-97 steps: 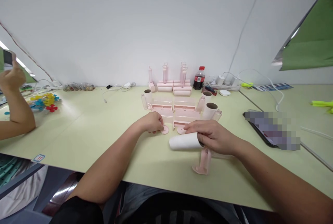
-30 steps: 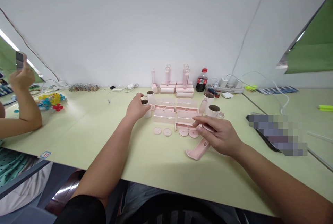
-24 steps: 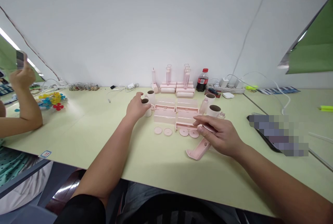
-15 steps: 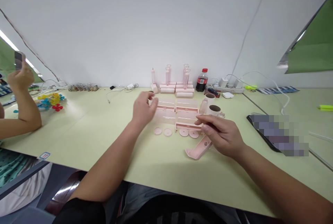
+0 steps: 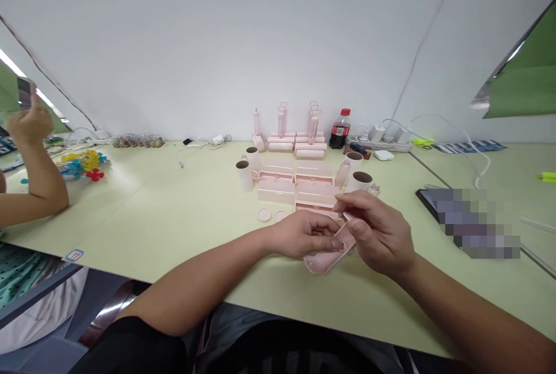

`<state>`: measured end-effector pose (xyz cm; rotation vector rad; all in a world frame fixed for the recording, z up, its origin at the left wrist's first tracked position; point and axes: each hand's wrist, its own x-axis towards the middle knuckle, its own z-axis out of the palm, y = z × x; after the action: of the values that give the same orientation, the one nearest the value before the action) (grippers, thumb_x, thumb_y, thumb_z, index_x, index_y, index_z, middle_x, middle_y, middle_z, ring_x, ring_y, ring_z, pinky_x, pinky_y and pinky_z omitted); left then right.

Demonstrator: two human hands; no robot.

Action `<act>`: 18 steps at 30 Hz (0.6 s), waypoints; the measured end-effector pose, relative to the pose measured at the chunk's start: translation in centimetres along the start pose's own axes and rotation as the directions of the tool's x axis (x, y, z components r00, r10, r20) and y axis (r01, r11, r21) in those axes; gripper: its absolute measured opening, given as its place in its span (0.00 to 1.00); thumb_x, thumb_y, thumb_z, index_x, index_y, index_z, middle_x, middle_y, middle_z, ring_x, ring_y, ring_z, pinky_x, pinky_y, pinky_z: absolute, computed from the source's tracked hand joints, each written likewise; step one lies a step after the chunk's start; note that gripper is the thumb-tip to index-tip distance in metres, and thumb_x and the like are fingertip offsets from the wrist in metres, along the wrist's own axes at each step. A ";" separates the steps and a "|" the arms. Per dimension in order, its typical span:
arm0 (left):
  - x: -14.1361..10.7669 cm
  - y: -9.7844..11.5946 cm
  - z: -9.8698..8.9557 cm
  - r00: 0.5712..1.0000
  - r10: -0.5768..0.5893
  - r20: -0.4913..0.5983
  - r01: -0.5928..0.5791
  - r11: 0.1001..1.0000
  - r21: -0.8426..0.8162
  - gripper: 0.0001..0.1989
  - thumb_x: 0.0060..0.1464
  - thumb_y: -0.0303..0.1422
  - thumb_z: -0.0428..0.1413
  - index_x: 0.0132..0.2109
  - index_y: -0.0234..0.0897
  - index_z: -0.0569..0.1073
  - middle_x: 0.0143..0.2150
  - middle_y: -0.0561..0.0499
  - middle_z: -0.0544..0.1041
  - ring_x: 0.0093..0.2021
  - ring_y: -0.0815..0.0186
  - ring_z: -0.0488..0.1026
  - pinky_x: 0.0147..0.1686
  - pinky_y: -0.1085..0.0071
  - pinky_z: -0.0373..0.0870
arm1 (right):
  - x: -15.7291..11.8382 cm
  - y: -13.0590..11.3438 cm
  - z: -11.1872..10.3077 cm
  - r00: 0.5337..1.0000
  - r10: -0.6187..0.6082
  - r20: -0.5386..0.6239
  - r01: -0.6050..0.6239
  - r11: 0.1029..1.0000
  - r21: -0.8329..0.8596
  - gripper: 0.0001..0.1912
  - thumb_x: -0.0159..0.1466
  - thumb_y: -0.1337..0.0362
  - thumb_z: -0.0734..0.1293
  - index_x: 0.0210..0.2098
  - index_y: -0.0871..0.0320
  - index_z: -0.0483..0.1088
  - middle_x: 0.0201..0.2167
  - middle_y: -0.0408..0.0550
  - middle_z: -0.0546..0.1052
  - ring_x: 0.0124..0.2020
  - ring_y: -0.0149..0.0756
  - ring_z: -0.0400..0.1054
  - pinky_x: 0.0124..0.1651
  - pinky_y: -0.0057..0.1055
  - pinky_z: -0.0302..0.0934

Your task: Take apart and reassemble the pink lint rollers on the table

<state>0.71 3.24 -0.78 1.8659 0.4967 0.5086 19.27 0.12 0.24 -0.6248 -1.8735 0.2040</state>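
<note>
A long pink plastic tray (image 5: pixel 320 263) lies tilted near the table's front. My left hand (image 5: pixel 306 234) grips its near side, the thumb pressed inside it. At its upper end is my right hand (image 5: pixel 377 234), thumb and fingers pinched around a small pale round piece (image 5: pixel 347 216). Behind my hands stand pink boxes with clear lids (image 5: pixel 275 190), in two columns. A pink disc (image 5: pixel 264 215) lies left of them; another is partly covered by my left hand. White cardboard rolls (image 5: pixel 244 176) stand on both sides of the boxes, with small clear pink bottles (image 5: pixel 343 173) at the right.
Closed pink cases (image 5: pixel 310 150) and slim bottles (image 5: pixel 281 122) are against the wall, beside a cola bottle (image 5: pixel 340 129). A phone (image 5: pixel 438 206) is at the right. Chargers and cables line the wall. At the far left, a person's raised hand (image 5: pixel 30 125) holds a phone above colourful flower pieces (image 5: pixel 87 167).
My left hand has moved right and down from beside the boxes onto the pink tray. My right hand now pinches a small round piece. The left rolls have come into view.
</note>
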 end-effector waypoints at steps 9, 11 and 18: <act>-0.5 0.1 -2.7 0.974 -0.085 -0.210 -0.003 0.922 -0.387 0.18 0.46 0.41 0.66 0.38 0.31 0.76 0.29 0.52 0.74 0.28 0.73 0.68 0.29 0.76 0.63 | 0.3 2.0 -0.1 0.873 0.335 0.354 -0.378 0.924 0.057 0.33 0.65 0.50 0.65 0.63 0.55 0.54 0.41 0.50 0.74 0.37 0.38 0.70 0.38 0.32 0.66; -0.6 0.3 -3.0 0.967 -0.106 -0.231 -0.005 0.901 -0.435 0.19 0.45 0.41 0.67 0.38 0.31 0.76 0.28 0.51 0.75 0.27 0.72 0.69 0.28 0.76 0.63 | 0.6 1.9 -0.2 0.830 0.380 0.409 -0.411 0.912 -0.014 0.27 0.64 0.51 0.65 0.58 0.56 0.59 0.36 0.47 0.74 0.33 0.35 0.69 0.35 0.30 0.63; -1.1 0.5 -3.4 0.990 -0.130 -0.045 0.095 0.882 -0.461 0.18 0.44 0.38 0.67 0.40 0.32 0.78 0.31 0.49 0.76 0.29 0.69 0.72 0.31 0.72 0.68 | 0.9 1.4 -0.2 0.785 0.250 0.567 -0.314 0.949 0.016 0.18 0.68 0.51 0.61 0.31 0.59 0.69 0.23 0.41 0.67 0.24 0.29 0.58 0.28 0.26 0.53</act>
<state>-2.06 5.05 0.61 1.3597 0.4834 0.5644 19.67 1.70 0.44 -0.8334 -2.3009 0.7568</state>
